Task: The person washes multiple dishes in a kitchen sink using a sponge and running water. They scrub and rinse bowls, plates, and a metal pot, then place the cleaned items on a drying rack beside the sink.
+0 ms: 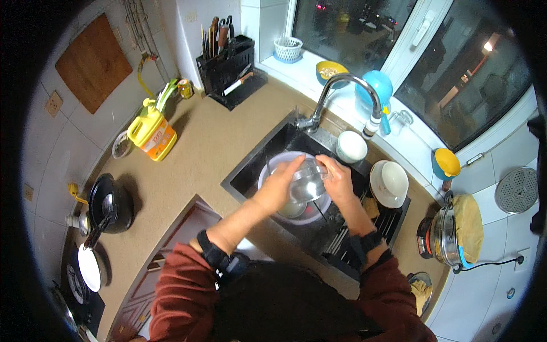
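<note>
My left hand (282, 184) and my right hand (337, 178) hold a shiny round bowl (305, 188) between them, tilted, its material glass or metal. It is over a pale lilac plastic basin (273, 157) in the dark sink (256, 173). Beneath my hands the basin holds a small light-coloured bowl (293, 210) and something dark and thin, like a chopstick or handle. Behind the basin arches a chrome faucet (318, 104), its white-tipped spout turned to the right. A white bowl (351, 146) sits by the sink's back edge.
Stacked white bowls (394, 178) stand right of the sink, above a drying rack (386, 228). A yellow detergent jug (153, 134), a black pot (112, 209) and a knife holder (226, 60) occupy the left counter. An electric pot (444, 233) stands at right.
</note>
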Available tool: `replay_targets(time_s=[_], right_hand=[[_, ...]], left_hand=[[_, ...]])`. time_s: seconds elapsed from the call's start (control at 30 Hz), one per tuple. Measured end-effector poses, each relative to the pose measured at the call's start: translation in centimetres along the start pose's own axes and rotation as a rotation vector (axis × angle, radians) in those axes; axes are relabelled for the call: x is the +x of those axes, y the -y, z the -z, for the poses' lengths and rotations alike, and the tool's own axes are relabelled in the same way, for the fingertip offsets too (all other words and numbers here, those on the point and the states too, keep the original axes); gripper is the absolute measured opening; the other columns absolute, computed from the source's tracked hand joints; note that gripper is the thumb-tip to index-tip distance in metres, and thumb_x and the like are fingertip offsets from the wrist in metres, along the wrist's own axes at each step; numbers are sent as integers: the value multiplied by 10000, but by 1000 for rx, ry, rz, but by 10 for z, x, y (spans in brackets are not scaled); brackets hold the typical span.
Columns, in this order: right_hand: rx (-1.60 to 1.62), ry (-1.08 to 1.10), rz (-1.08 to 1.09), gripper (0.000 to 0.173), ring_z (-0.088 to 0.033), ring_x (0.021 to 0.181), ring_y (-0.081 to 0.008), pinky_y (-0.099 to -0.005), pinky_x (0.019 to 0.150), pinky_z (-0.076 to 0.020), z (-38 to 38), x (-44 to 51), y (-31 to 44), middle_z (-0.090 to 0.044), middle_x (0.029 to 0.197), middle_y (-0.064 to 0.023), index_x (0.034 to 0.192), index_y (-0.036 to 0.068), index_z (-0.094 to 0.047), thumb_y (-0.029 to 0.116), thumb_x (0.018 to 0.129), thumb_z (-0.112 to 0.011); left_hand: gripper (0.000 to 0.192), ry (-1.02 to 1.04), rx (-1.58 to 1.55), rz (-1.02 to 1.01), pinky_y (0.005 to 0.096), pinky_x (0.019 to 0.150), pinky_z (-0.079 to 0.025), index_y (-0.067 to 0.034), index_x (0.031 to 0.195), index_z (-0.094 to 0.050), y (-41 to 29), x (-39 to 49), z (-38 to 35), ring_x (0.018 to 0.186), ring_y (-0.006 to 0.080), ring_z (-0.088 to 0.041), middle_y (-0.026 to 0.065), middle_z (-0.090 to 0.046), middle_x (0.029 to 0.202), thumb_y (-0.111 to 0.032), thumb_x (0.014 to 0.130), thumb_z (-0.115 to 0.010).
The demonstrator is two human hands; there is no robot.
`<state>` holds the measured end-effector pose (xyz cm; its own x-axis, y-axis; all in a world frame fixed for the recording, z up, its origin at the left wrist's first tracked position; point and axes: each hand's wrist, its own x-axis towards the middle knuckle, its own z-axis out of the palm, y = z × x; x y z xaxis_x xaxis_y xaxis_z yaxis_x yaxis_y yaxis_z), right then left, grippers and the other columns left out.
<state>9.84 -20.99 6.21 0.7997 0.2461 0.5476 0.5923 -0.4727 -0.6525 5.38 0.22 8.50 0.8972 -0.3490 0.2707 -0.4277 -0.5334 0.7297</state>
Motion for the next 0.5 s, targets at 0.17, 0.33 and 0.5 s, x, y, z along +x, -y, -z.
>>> replay_targets(time_s=[0.17, 0.33, 0.5], right_hand=[[824, -484, -1000, 139, -464, 558, -30, -176, 449, -333, -40, -30, 17, -580, 740, 23, 1015, 80, -628, 173, 927, -574], [1022, -502, -1335, 235, -539, 717, -158, -322, 455, -382, -72, -66, 10, -578, 913, 14, 1077, 150, -571, 282, 891, -626], [603, -364, -625, 178, -608, 674, -148, -296, 565, -510, -33, -40, -15, -648, 830, -67, 1021, 24, -630, 101, 860, -623]], left_hand=[[708, -426, -184, 45, 399, 1048, -343, -72, 1389, -352, -8, -9, -33, 1252, 385, -426, 233, -442, 1339, 168, 725, -398], [704, -398, -334, 192, 379, 1096, -261, 1, 1400, -287, -7, -23, -63, 1321, 363, -344, 227, -369, 1400, 166, 721, -373], [739, -236, -226, 94, 406, 1049, -344, -84, 1421, -254, -2, -17, -42, 1259, 401, -412, 262, -424, 1328, 141, 742, -437]])
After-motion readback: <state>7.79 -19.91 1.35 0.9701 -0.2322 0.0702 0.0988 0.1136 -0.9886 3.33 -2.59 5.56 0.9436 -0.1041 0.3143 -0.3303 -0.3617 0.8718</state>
